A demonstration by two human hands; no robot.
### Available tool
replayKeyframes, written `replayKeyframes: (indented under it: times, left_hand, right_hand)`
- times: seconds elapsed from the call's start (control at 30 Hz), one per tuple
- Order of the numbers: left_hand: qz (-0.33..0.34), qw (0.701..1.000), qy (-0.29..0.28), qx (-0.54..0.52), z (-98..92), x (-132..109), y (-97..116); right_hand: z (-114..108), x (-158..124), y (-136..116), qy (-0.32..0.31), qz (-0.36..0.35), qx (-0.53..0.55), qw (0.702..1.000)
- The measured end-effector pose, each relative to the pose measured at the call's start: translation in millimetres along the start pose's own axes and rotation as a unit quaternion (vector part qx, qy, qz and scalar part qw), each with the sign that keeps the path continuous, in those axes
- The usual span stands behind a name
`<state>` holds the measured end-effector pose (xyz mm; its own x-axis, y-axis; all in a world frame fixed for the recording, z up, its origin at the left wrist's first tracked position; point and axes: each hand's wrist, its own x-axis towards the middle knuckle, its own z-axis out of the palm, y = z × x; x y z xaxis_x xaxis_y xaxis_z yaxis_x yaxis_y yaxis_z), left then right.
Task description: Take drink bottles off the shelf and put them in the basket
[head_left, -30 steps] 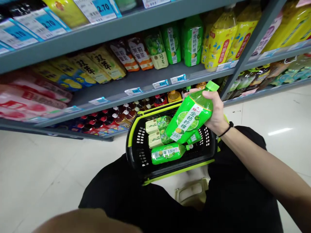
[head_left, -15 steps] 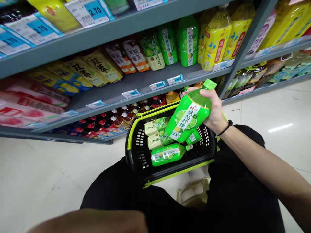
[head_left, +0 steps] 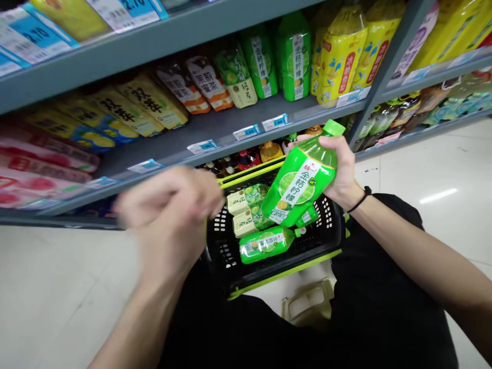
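My right hand (head_left: 342,166) is wrapped around the neck of a large green bottle of lime drink (head_left: 302,184), tilted above the basket with its cap up and to the right. Under it, the black shopping basket (head_left: 265,274) with yellow-green edges holds a smaller green lime drink bottle (head_left: 266,245) lying on its side. Two green tea bottles (head_left: 246,211) lie behind that one, and another green bottle (head_left: 307,216) is partly covered by the held one. My left hand (head_left: 172,200) is raised over the basket's left end, its fingers bent but smeared by motion.
A grey shelf (head_left: 238,110) behind the basket carries several bottled drinks, with price tags along its edge. More bottles (head_left: 271,149) stand on the lowest level. A beige stool or step (head_left: 311,302) shows between my black-clothed legs, on a pale tiled floor (head_left: 57,287).
My left hand has risen from the bottom edge up to the basket's left end, in front of the shelf. The right hand still holds the large bottle in nearly the same place.
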<state>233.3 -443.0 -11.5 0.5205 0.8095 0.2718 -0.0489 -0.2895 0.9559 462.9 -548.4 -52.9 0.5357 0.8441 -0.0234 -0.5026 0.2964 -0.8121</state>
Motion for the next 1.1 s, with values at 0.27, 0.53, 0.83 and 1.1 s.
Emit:
replayKeyframes:
  times: [0.27, 0.53, 0.83, 1.1]
  left_hand:
    - [-0.394, 0.885, -0.173, -0.179, 27.9, -33, -71]
    - [-0.414, 0.875, -0.16, -0.192, 21.8, -46, -63]
    - [-0.458, 0.851, -0.076, -0.244, 33.1, -48, -58]
    - [-0.445, 0.892, -0.028, -0.073, 29.5, -45, -57]
  right_hand:
    - [5, 0, 7, 0.024, 0.081, -0.009, 0.996]
    - [23, -6, 19, 0.09, 0.154, 0.05, 0.983]
    - [12, 3, 32, 0.078, 0.209, 0.021, 0.974]
    - [14, 0, 38, 0.124, 0.184, -0.002, 0.975]
